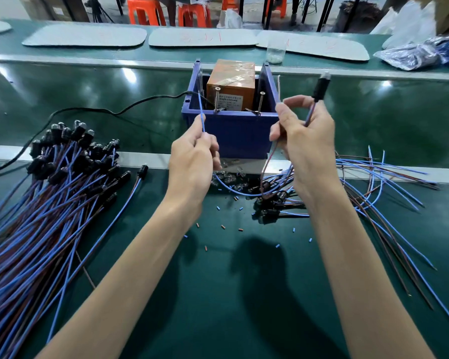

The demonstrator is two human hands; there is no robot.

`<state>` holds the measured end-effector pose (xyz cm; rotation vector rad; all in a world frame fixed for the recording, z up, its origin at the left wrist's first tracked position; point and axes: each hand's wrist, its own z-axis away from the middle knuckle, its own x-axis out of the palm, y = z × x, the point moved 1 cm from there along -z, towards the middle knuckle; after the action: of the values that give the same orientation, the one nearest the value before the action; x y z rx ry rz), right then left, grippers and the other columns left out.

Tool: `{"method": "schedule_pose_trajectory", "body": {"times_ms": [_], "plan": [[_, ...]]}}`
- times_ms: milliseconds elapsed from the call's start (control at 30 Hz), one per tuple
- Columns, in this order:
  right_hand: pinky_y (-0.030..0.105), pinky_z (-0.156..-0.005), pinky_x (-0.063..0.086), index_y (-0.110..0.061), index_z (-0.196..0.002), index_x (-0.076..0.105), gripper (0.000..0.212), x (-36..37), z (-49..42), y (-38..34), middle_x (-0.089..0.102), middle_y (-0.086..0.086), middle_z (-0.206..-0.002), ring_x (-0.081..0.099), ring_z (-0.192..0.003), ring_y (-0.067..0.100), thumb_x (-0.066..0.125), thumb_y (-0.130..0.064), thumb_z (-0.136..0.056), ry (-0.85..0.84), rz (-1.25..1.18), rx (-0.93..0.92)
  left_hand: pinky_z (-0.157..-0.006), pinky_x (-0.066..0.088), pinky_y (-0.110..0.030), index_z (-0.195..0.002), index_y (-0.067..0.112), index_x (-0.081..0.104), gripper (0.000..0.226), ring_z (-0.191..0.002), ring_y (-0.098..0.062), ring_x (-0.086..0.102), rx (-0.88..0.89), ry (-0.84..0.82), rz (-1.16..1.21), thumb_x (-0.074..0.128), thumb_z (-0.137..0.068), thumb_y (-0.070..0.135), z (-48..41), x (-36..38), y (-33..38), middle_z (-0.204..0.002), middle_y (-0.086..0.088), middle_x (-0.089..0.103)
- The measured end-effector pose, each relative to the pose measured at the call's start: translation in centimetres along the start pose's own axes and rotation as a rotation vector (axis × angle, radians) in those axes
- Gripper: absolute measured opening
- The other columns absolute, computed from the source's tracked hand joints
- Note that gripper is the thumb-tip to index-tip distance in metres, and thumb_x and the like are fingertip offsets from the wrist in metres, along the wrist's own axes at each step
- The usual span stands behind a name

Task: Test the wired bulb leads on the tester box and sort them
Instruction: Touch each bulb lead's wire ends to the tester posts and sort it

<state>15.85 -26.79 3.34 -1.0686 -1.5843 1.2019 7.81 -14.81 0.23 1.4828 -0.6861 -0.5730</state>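
Forearms reach over the green bench [218,294]. The left hand [192,161] pinches the blue wire [201,112], tip upright, just short of the left screw [216,98] on the tester box [231,130] ahead. The right hand [306,141] pinches the same lead under its raised bulb [322,86]. An orange block [231,79] sits in the box. Bundled leads [49,190] lie to the left.

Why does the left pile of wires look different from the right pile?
The left pile is much bigger; the right pile has far fewer leads. The left pile lies packed, wires side by side; the right pile fans out loosely. The left pile's bulbs bunch at its far end; the right pile's bulbs lie near the blue box. Both have blue and dark red wires with black bulb ends.
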Motion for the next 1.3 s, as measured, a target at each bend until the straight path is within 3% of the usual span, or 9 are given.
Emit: {"method": "schedule_pose_trajectory", "body": {"times_ms": [133, 267, 333, 467, 700, 900, 1300], "plan": [[0.012, -0.045, 0.031, -0.019, -0.083, 0.054, 0.015, -0.7, -0.7, 0.3, 0.05, -0.012, -0.045, 0.041, -0.044, 0.0, 0.053, -0.012, -0.096, 0.095, 0.027, 0.043, -0.055, 0.05, -0.021, -0.146, 0.02, 0.038, 0.046, -0.043, -0.002, 0.049, 0.118, -0.022, -0.151, 0.038, -0.101, 0.008, -0.1, -0.4, -0.2, -0.063, 0.019, 0.062], [0.011, -0.043, 0.029, -0.021, -0.089, 0.051, 0.017, -1.2, -1.4, 0.7, 0.047, -0.004, -0.066, 0.04, -0.047, 0.0, 0.044, -0.007, -0.096, 0.126, 0.036, 0.128, -0.061, 0.056, -0.027, -0.139, 0.024, 0.048, 0.041, -0.044, -0.005, 0.055, 0.181, 0.015, -0.183, 0.044, -0.1, 0.01, 0.0, -0.6, -0.2, -0.074, 0.016, 0.071], [0.013, -0.042, 0.029, -0.023, -0.09, 0.046, 0.02, -1.3, -1.6, 0.8, 0.045, -0.004, -0.067, 0.037, -0.049, 0.003, 0.04, -0.006, -0.097, 0.124, 0.049, 0.132, -0.062, 0.058, -0.03, -0.134, 0.023, 0.054, 0.037, -0.044, -0.005, 0.056, 0.181, 0.04, -0.161, 0.046, -0.099, 0.01, 0.0, -0.7, -0.2, -0.078, 0.013, 0.073], [0.014, -0.043, 0.029, -0.023, -0.09, 0.048, 0.021, -1.3, -1.6, 1.1, 0.043, -0.004, -0.064, 0.035, -0.047, 0.002, 0.039, -0.005, -0.098, 0.129, 0.061, 0.118, -0.053, 0.052, -0.023, -0.12, 0.023, 0.062, 0.028, -0.043, -0.006, 0.057, 0.153, 0.103, -0.106, 0.049, -0.098, 0.01, -0.4, -1.1, -0.3, -0.078, 0.011, 0.074], [0.015, -0.046, 0.028, -0.025, -0.091, 0.06, 0.028, -1.9, -1.7, 1.4, 0.043, -0.005, -0.061, 0.034, -0.048, 0.003, 0.042, -0.004, -0.096, 0.147, 0.072, 0.118, -0.055, 0.051, -0.02, -0.105, 0.015, 0.064, 0.018, -0.044, -0.005, 0.057, 0.12, 0.131, -0.012, 0.05, -0.098, 0.007, -1.3, -1.7, -0.6, -0.075, 0.008, 0.072], [0.017, -0.04, 0.022, -0.022, -0.088, 0.065, 0.031, -2.0, -1.8, 1.8, 0.036, -0.006, -0.057, 0.025, -0.045, 0.006, 0.041, -0.002, -0.094, 0.132, 0.041, 0.142, -0.054, 0.051, -0.018, -0.095, 0.02, 0.065, 0.022, -0.044, -0.003, 0.055, 0.068, 0.128, 0.05, 0.049, -0.098, 0.005, -1.8, -2.0, -1.1, -0.067, 0.009, 0.071], [0.016, -0.037, 0.021, -0.015, -0.096, 0.066, 0.03, -2.5, -2.0, 2.3, 0.034, -0.017, -0.043, 0.021, -0.038, 0.002, 0.04, -0.002, -0.095, 0.069, 0.044, 0.185, -0.057, 0.05, -0.016, -0.106, 0.02, 0.066, 0.024, -0.047, -0.003, 0.053, 0.0, 0.058, 0.073, 0.047, -0.1, 0.007, -1.7, -2.1, -1.2, -0.076, 0.004, 0.069]]}}
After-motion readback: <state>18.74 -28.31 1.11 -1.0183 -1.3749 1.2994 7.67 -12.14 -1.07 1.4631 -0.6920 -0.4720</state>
